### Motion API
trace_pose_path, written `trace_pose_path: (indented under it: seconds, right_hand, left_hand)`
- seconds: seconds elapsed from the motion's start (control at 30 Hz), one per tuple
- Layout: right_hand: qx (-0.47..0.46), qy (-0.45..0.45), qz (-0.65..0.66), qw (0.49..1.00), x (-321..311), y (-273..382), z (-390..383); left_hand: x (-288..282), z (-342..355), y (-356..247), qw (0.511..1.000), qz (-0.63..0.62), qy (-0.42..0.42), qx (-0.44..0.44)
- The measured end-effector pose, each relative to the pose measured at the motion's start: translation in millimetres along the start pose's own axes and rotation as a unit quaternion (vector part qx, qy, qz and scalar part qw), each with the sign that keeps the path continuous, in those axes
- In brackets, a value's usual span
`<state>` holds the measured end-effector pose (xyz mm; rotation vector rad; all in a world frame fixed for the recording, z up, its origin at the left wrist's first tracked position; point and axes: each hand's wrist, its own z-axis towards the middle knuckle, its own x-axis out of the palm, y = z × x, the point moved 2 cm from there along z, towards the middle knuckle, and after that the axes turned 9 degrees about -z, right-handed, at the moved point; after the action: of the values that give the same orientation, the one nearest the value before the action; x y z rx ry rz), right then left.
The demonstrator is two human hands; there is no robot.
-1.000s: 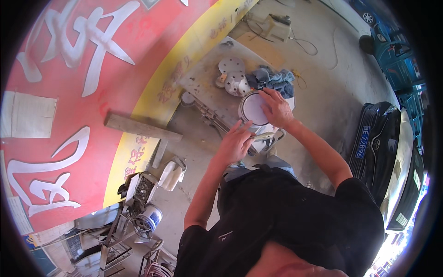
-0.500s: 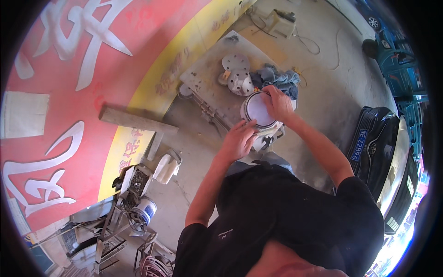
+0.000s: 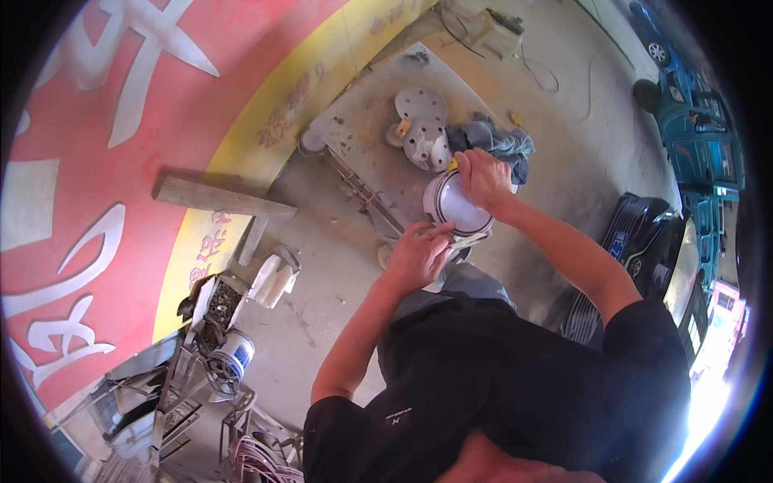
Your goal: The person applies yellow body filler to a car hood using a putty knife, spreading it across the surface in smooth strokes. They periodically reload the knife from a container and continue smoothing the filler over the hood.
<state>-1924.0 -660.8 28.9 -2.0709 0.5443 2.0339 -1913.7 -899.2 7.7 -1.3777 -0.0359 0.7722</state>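
Observation:
A round, pale metal can with a ringed rim stands tilted at the near edge of a dusty board-topped table. My right hand lies over the can's far right rim, its fingers bent down onto the top; what is under them is hidden. At the near left side my left hand grips the can, thumb and fingertips at the rim. Just beyond the can are grey perforated sanding discs, overlapping each other. A crumpled blue-grey cloth lies beside them, close to my right hand.
To the left leans a large red and yellow sign panel, with a wooden beam across its edge. A white and blue bucket stands among metal frames at lower left. A small stool is at the back; a dark car is on the right.
The view has shifted slightly, so the panel and the car sit differently. My right hand has moved a little across the can's top; the left hand keeps its place at the rim.

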Motion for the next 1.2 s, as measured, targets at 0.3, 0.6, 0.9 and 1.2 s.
trace_pose_path:
  seconds: [0.3,0.6,0.9,1.2]
  right_hand:
    - [-0.037,0.200,-0.037,0.978,-11,75,39]
    - [-0.088,0.161,-0.082,0.980,-9,77,34]
    - [-0.183,0.024,0.101,0.978,-16,55,20]
    - [-0.189,-0.052,-0.027,0.980,-11,48,-53]
  left_hand:
    - [-9,5,-2,1.000,-0.030,0.003,-0.008]
    - [2,-2,-3,0.996,-0.081,-0.028,0.004]
    - [-25,-15,-10,0.997,-0.056,-0.042,0.042]
    - [-32,-112,5,0.934,-0.197,-0.206,-0.213]
